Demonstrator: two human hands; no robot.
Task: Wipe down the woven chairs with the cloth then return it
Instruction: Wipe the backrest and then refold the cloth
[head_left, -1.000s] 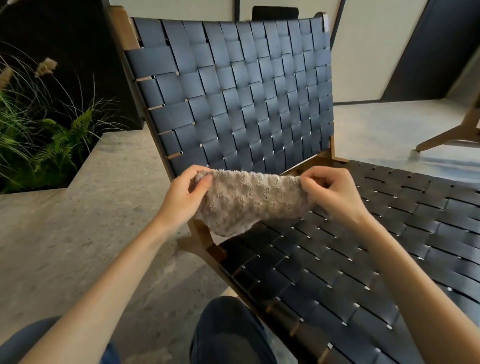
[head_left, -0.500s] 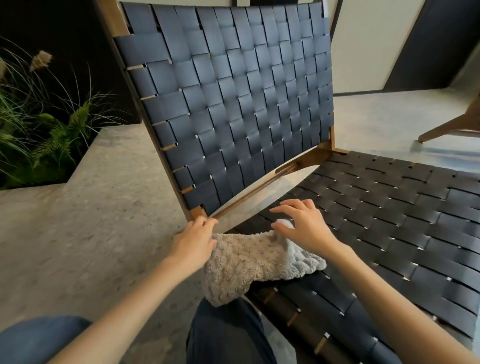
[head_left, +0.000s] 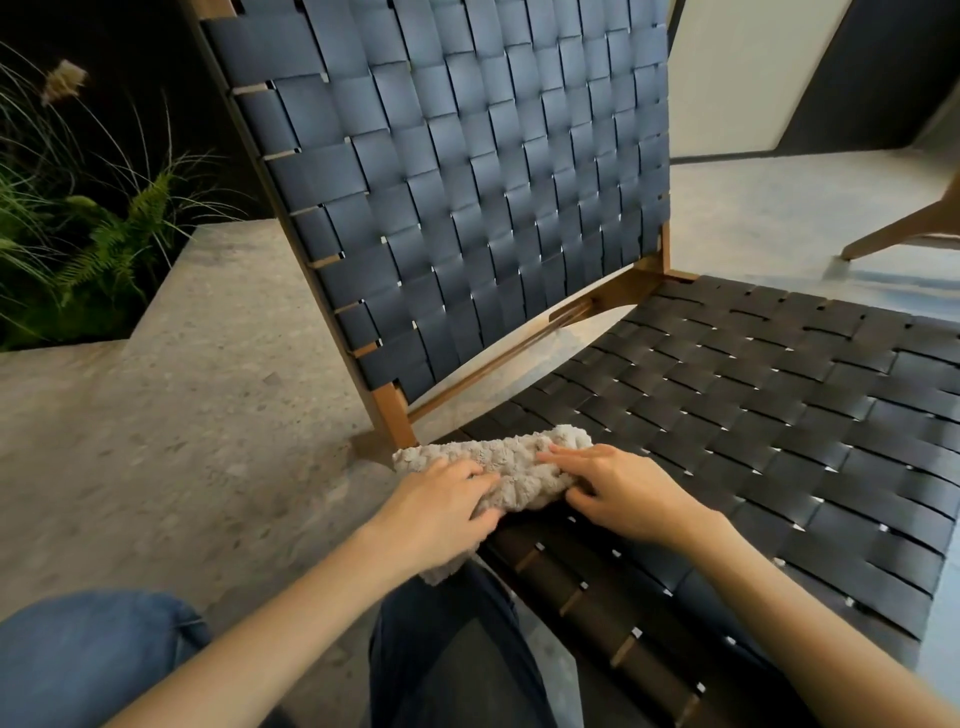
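While the cloth (head_left: 514, 467) lies bunched on the near-left corner of the woven chair's seat (head_left: 753, 415), just beside the foot of the wooden frame post, the job looks to be in its early or middle part, not near its end. Both hands are on the cloth. The left hand (head_left: 441, 506) rests palm down over its left end, fingers a little bent on top, and a tail of fabric hangs out below the wrist over the seat edge. The right hand (head_left: 623, 488) presses the right end with straight fingers, its thumb lying along the near edge. Neither hand plainly pinches the cloth; both seem to bear down on it, as for a stroke across the straps. Whether the backrest (head_left: 467, 182) has been wiped I cannot tell, since the dark weave shows no streak, damp patch or dust line. Most of the seat stretches away to the right, beyond the cloth. At the far right a wooden leg (head_left: 904, 228) stands on the floor (head_left: 182, 415) and may belong to another chair, which would be left to do. No place to return the cloth shows here, so that last step is not yet in hand.
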